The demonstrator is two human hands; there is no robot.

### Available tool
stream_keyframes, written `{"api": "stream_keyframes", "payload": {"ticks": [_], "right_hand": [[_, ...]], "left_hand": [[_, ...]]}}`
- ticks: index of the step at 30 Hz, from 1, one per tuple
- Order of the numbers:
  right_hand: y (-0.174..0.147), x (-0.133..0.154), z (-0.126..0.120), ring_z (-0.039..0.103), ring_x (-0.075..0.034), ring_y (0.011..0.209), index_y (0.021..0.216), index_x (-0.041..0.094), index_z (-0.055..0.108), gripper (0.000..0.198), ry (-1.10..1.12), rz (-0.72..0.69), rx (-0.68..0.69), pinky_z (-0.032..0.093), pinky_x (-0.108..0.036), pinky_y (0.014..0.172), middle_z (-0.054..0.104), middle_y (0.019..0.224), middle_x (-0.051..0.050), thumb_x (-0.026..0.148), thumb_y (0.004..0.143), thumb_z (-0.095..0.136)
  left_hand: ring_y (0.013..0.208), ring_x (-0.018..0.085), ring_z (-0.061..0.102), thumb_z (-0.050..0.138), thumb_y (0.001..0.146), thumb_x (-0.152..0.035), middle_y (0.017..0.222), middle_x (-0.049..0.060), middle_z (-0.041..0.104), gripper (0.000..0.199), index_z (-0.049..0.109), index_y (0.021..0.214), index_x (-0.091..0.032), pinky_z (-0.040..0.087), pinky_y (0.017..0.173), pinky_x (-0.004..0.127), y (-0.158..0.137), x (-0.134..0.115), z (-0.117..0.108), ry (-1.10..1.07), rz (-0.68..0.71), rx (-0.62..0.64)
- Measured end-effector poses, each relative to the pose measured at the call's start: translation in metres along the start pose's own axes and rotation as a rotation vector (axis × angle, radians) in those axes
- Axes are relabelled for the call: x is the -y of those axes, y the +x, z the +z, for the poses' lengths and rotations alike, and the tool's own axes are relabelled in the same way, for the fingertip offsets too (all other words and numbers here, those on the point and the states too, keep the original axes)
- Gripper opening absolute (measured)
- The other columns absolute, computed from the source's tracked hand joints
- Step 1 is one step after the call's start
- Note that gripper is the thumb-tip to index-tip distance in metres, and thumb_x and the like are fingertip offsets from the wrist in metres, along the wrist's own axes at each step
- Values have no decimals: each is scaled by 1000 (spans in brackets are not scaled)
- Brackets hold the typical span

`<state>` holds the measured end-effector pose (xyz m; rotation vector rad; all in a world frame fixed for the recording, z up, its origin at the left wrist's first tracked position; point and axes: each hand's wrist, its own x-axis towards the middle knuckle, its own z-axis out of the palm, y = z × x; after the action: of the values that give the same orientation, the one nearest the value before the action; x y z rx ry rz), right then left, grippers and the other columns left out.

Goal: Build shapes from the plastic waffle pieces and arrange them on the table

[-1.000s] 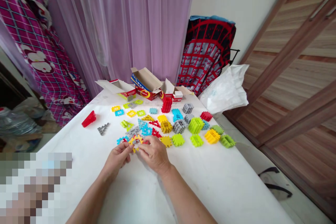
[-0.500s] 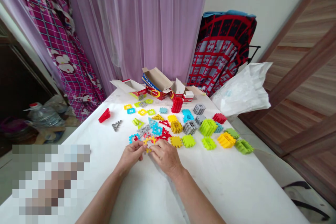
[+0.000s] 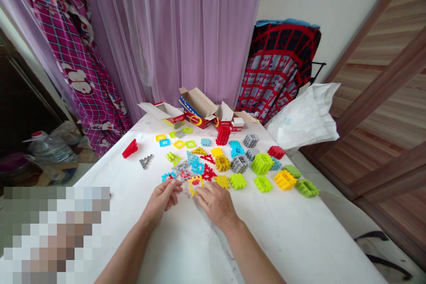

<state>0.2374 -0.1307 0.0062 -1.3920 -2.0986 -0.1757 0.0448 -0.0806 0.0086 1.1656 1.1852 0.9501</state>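
My right hand (image 3: pixel 215 199) pinches the lower right edge of a yellow square frame building piece (image 3: pixel 192 182) with notched sides. Something red shows through its opening. To its left, my left hand (image 3: pixel 162 199) is apart from the piece, its fingers loosely bent and holding nothing I can see. A blue notched piece (image 3: pixel 165 177) lies just beyond the left fingertips. Close to the right hand are a flat yellow square piece (image 3: pixel 222 182) and a red triangular lattice piece (image 3: pixel 209 172).
Stacks of green (image 3: pixel 262 164), grey (image 3: pixel 240 163) and yellow pieces (image 3: pixel 285 179) stand on the right of the white table (image 3: pixel 266 235). Open cardboard boxes (image 3: pixel 199 106) line the back. A red piece (image 3: pixel 130 148) and a grey triangle (image 3: pixel 145 161) lie left. A white plastic bag (image 3: pixel 302 117) leans at the right edge.
My left hand has let go of the yellow frame piece and drawn back slightly left. The right hand keeps hold of the piece, which has moved a little right.
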Motion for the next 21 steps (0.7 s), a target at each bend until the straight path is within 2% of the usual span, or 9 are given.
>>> {"api": "stream_keyframes", "payload": {"ticks": [4, 8, 12, 17, 21], "right_hand": [[-9, -12, -8, 58, -17, 72, 83, 24, 67, 11, -71, 24, 25, 41, -27, 63, 62, 75, -2, 19, 90, 61], [-26, -39, -32, 60, -17, 74, 88, 24, 69, 12, -139, 28, 45, 43, -26, 65, 65, 77, -2, 19, 92, 59], [-50, -87, -77, 62, -17, 75, 91, 25, 70, 15, -267, 46, 108, 43, -26, 66, 66, 79, -3, 20, 93, 56], [-79, -158, -144, 64, -17, 76, 96, 26, 73, 19, -422, 153, 142, 45, -27, 66, 69, 84, -5, 22, 94, 54], [-89, -201, -176, 63, -16, 72, 93, 27, 75, 20, -447, 202, 146, 44, -25, 63, 69, 84, -4, 23, 94, 55]], "left_hand": [[42, 7, 47, 65, 60, -77, 70, 3, 65, 67, 67, 84, -15, 22, 34, 20, 0, 0, -1, -19, 1, -3], [44, 8, 46, 66, 60, -77, 69, 3, 65, 67, 68, 84, -15, 25, 34, 20, 0, 1, -3, -14, 4, 4], [45, 9, 45, 67, 59, -78, 65, 4, 65, 69, 71, 86, -15, 27, 35, 19, 2, 4, -6, 12, 0, -1], [45, 10, 44, 69, 53, -81, 52, 2, 59, 70, 73, 82, -18, 28, 35, 19, 5, 3, -6, 33, -34, 9], [45, 11, 41, 68, 48, -83, 51, 2, 59, 71, 74, 78, -19, 30, 34, 20, 6, 1, -5, 57, -49, -16]]}}
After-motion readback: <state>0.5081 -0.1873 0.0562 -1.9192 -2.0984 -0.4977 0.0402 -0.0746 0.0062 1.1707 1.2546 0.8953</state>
